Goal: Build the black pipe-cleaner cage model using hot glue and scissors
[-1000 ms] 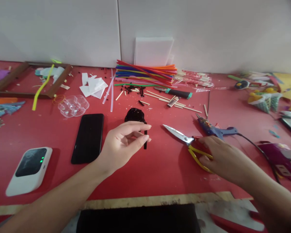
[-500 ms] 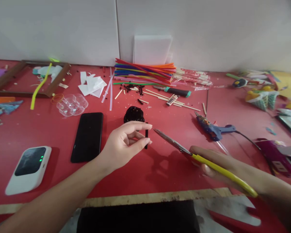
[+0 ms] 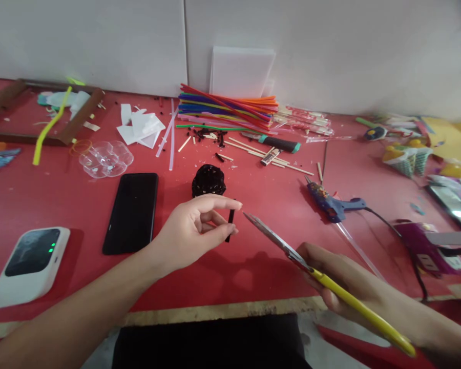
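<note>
My left hand [image 3: 194, 228] pinches a short black strip [image 3: 231, 221], like a cut piece of pipe cleaner, upright between thumb and forefinger. My right hand [image 3: 338, 266] grips yellow-handled scissors [image 3: 274, 240]. Their tips point left, just short of the strip and my left fingertips, and the blades look closed together. Right behind my left hand sits a round black fuzzy bundle [image 3: 208, 179] with pale specks, its near side partly covered by my fingers.
Behind lie colourful pipe cleaners [image 3: 226, 110], a utility knife [image 3: 279, 143] and wooden sticks [image 3: 249, 148]. A phone [image 3: 132, 212] and white device [image 3: 30, 266] are left, a glue gun [image 3: 334, 202] with its cord and a purple power strip [image 3: 422, 246] right. The table edge [image 3: 230, 310] runs nearby.
The view has shifted slightly. The strip tilts a little more between my left fingers. My right hand has turned slightly with the scissors, and their tips stay close to the strip.
</note>
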A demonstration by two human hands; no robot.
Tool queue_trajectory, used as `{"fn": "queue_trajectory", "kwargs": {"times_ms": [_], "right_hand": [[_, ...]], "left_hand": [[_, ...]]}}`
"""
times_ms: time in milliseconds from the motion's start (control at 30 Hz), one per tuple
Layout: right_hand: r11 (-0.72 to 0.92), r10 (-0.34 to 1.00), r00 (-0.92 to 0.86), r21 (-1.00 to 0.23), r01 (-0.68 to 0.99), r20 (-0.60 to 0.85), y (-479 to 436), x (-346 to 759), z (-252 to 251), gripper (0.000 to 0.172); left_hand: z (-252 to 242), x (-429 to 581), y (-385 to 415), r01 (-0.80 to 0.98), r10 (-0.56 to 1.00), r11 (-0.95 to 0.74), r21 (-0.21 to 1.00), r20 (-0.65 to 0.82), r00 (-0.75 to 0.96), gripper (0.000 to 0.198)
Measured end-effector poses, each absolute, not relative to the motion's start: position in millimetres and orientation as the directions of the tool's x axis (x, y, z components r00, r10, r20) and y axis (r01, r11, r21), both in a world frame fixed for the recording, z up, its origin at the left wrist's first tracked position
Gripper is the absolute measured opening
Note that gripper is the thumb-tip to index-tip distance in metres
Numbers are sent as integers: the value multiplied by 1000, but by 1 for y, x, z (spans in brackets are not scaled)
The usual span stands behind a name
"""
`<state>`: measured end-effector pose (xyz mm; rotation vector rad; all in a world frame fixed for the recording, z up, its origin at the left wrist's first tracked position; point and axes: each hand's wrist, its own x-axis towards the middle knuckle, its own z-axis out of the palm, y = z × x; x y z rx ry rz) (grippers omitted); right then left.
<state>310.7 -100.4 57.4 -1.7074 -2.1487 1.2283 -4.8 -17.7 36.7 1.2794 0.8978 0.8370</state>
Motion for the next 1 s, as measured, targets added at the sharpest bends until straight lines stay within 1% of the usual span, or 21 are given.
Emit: {"fn": "queue_trajectory", "kwargs": {"times_ms": [100,367,467,567,700,833,1000], "right_hand": [[-10,799,-394,-665,747,-454,-93,309,61,44],[-68,757,-377,-637,768,-534,-82,303,63,32],[-91,748,-364,-630,771,-555,-80,301,64,31],[-74,747,-375,-629,774,-549,-79,300,65,31],[-47,757,-380,-624,780,-532,-77,302,65,39],[3,757,-365,-555,832,-543,-75,305,63,47],[72,785,-320,-435,898,-530,-75,305,62,45]], "left_hand": [[33,-7,-16,5,885,131,991,-119,449,34],[32,-8,-16,77,825,171,982,-186,534,36],[30,-8,-16,84,812,185,979,-200,549,36],[28,-10,-16,96,799,187,978,-208,565,37],[26,-11,-16,115,791,180,977,-213,574,37],[24,-10,-16,123,778,171,978,-211,592,35],[21,-6,-17,104,782,158,982,-189,594,32]]}}
